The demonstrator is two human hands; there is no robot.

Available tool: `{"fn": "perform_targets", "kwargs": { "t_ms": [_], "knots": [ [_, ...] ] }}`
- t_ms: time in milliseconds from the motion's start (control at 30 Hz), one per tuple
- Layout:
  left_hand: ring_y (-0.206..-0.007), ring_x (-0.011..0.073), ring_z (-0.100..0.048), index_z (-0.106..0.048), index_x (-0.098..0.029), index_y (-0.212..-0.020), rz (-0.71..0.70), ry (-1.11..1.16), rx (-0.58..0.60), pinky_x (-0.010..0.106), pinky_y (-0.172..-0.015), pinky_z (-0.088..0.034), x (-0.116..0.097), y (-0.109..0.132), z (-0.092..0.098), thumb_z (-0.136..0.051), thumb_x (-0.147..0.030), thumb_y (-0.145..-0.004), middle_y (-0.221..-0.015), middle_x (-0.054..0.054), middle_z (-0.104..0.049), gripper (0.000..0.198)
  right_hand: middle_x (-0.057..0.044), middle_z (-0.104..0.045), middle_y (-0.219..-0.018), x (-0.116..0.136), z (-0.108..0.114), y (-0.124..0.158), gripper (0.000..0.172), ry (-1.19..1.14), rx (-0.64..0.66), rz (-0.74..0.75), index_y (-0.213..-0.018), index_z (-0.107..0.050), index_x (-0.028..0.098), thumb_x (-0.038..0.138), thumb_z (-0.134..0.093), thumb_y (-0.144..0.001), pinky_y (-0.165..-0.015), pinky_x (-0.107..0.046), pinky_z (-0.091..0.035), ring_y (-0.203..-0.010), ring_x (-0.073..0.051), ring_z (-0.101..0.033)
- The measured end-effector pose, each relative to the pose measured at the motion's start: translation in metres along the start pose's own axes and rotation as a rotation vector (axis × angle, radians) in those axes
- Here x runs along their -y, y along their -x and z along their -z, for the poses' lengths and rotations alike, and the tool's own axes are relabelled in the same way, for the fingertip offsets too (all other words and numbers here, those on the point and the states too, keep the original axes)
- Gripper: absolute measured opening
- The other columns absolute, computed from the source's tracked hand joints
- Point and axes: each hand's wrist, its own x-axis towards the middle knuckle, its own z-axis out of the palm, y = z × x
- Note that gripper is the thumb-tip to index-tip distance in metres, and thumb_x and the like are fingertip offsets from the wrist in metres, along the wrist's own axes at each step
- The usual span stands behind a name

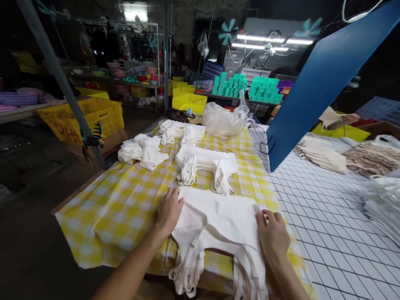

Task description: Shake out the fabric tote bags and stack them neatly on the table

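A white strappy camisole point(221, 214) lies spread out in front of me, atop others like it, with bunched straps hanging toward my lap. My left hand point(171, 211) is closed at its upper left edge, fingers bent over the fabric. At the right edge, my right hand point(274, 236) is curled, thumb and forefinger pinching the border. Just beyond lies a stack of folded white camisoles point(207, 161), its straps gathered in two bundles. Farther back are more white camisole piles, one on the left point(141, 149) and another in the middle point(181, 132).
A yellow checked cloth point(122, 219) covers this table. On the right, a blue panel point(325, 77) leans over a grid-patterned surface point(314, 215) holding beige fabric stacks point(323, 152) and bagged white pieces point(396, 214). A clear plastic bag point(223, 118) and yellow crate point(98, 113) stand farther off.
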Motion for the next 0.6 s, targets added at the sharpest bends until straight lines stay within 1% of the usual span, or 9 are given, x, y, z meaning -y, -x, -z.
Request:
{"fn": "perform_targets", "kwargs": {
  "t_ms": [67,133,167,233,300,333,433,500,600],
  "knots": [
    [-0.092,0.019,-0.057,-0.058,-0.016,-0.1,-0.007,0.029,-0.041,0.027,-0.075,-0.042,-0.001,-0.001,-0.002,-0.049,-0.022,-0.083,-0.104,0.008,-0.06,0.019,-0.008,-0.057,-0.09,-0.001,-0.002,0.001,0.043,-0.006,-0.041,0.021,-0.092,-0.06,0.018,0.047,-0.028,-0.087,-0.056,-0.028,-0.034,-0.078,-0.02,-0.052],
    [-0.092,0.0192,-0.056,-0.06,-0.016,-0.093,-0.001,0.077,-0.064,0.027,-0.076,-0.041,-0.001,-0.004,-0.003,-0.05,-0.023,-0.082,-0.099,0.008,-0.061,0.016,-0.007,-0.057,-0.086,-0.001,-0.003,0.0,0.046,-0.025,-0.07,0.02,-0.087,-0.06,0.018,0.05,-0.027,-0.087,-0.055,-0.027,-0.033,-0.074,-0.019,-0.052],
    [-0.089,0.0189,-0.057,-0.061,-0.016,-0.087,0.019,0.111,-0.052,0.027,-0.075,-0.041,-0.001,-0.006,-0.002,-0.051,-0.023,-0.082,-0.094,0.007,-0.062,0.014,-0.007,-0.057,-0.084,-0.001,-0.002,0.0,0.048,-0.035,-0.079,0.015,-0.085,-0.06,0.018,0.051,-0.027,-0.087,-0.055,-0.027,-0.033,-0.072,-0.018,-0.052],
    [-0.078,0.0177,-0.058,-0.061,-0.016,-0.077,0.087,0.193,0.013,0.026,-0.068,-0.04,0.001,-0.011,0.0,-0.054,-0.026,-0.079,-0.082,0.006,-0.064,0.012,-0.006,-0.057,-0.08,0.0,-0.001,-0.001,0.05,-0.052,-0.087,0.007,-0.083,-0.06,0.018,0.054,-0.025,-0.087,-0.054,-0.027,-0.032,-0.068,-0.017,-0.051],
    [-0.067,0.0162,-0.057,-0.06,-0.016,-0.069,0.152,0.279,0.079,0.025,-0.061,-0.038,0.004,-0.017,0.003,-0.055,-0.027,-0.077,-0.071,0.003,-0.063,0.014,-0.006,-0.057,-0.079,0.001,0.002,-0.001,0.051,-0.055,-0.077,0.009,-0.082,-0.06,0.018,0.054,-0.024,-0.087,-0.053,-0.027,-0.031,-0.066,-0.016,-0.051],
    [-0.065,0.0156,-0.056,-0.059,-0.017,-0.067,0.162,0.327,0.095,0.025,-0.059,-0.037,0.006,-0.019,0.005,-0.055,-0.028,-0.075,-0.067,0.002,-0.063,0.014,-0.006,-0.058,-0.08,0.002,0.003,0.0,0.051,-0.052,-0.067,0.015,-0.082,-0.06,0.018,0.054,-0.024,-0.088,-0.054,-0.027,-0.031,-0.066,-0.016,-0.051],
    [-0.064,0.0148,-0.056,-0.055,-0.018,-0.064,0.119,0.529,0.096,0.023,-0.059,-0.037,0.011,-0.025,0.009,-0.054,-0.03,-0.072,-0.066,0.001,-0.062,0.015,-0.007,-0.059,-0.085,0.004,0.005,0.001,0.049,-0.037,-0.027,0.028,-0.086,-0.06,0.017,0.052,-0.025,-0.089,-0.055,-0.027,-0.032,-0.068,-0.016,-0.052],
    [-0.065,0.0151,-0.057,-0.054,-0.018,-0.066,0.088,0.674,0.102,0.023,-0.059,-0.039,0.013,-0.027,0.009,-0.052,-0.032,-0.071,-0.067,0.0,-0.062,0.016,-0.008,-0.059,-0.089,0.004,0.006,0.0,0.047,-0.027,0.008,0.015,-0.088,-0.061,0.017,0.051,-0.028,-0.089,-0.055,-0.027,-0.032,-0.069,-0.017,-0.052],
    [-0.063,0.0153,-0.056,-0.052,-0.017,-0.069,0.104,0.78,0.109,0.023,-0.056,-0.039,0.013,-0.027,0.005,-0.048,-0.034,-0.072,-0.066,0.0,-0.061,0.018,-0.008,-0.059,-0.092,0.004,0.007,-0.002,0.043,0.007,0.05,-0.01,-0.093,-0.062,0.017,0.047,-0.031,-0.089,-0.057,-0.027,-0.033,-0.073,-0.018,-0.053]
  ]
}}
